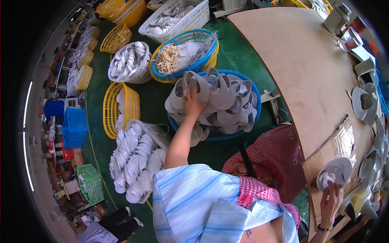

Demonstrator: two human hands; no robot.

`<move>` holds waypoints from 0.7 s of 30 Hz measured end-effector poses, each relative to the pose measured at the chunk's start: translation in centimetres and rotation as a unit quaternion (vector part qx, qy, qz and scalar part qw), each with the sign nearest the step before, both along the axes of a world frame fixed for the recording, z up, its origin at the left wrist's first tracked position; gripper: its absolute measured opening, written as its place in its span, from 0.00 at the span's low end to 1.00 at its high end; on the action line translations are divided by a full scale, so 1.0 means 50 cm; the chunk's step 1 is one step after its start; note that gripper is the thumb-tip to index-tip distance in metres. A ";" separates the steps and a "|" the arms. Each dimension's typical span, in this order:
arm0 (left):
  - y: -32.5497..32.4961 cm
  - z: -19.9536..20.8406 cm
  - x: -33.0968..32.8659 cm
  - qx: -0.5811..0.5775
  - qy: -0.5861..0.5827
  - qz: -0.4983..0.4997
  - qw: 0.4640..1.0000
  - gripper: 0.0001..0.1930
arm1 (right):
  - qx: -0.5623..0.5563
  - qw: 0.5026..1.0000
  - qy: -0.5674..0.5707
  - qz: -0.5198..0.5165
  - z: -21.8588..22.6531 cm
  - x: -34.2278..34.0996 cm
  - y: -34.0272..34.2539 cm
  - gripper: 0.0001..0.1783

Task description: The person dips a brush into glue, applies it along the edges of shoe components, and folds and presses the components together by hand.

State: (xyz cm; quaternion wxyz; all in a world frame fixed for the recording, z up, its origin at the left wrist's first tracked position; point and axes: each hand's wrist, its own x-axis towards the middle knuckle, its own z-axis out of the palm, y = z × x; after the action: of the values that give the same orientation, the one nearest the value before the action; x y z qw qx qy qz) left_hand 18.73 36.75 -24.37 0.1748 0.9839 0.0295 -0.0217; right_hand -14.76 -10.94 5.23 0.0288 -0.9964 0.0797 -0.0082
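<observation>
My left hand (194, 104) rests on a heap of grey curved pieces (227, 97) that look like shoe uppers. Its fingers are stretched out and reach over the edge of one piece, with the thumb apart. The heap fills a round blue basket (257, 115) on the floor. Over at the table, my right hand (331, 200) pinches a small white piece (326, 181), whose kind I cannot make out. That hand is at the lower edge of a grey curved piece (341, 170) with a brownish patch on it, lying above a plastic-covered cardboard sheet (320, 162).
Baskets of white parts stand beyond, including a white basket (146, 76) and a blue basket (214, 50) with beige strips. White parts (135, 162) are piled left of my arm. Cans (338, 19) and more grey pieces (362, 103) line the far side of the table (291, 52).
</observation>
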 end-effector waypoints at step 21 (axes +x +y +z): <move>0.034 0.076 -0.019 0.030 -0.113 -0.059 0.991 0.38 | -0.027 0.998 -0.033 0.050 0.003 -0.014 -0.017 0.12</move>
State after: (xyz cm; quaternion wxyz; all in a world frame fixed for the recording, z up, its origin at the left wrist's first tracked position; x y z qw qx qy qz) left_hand 17.77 38.42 -20.56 0.1459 0.9849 -0.0477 0.0807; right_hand -15.45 -11.81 5.39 0.0047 -0.9987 0.0282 -0.0416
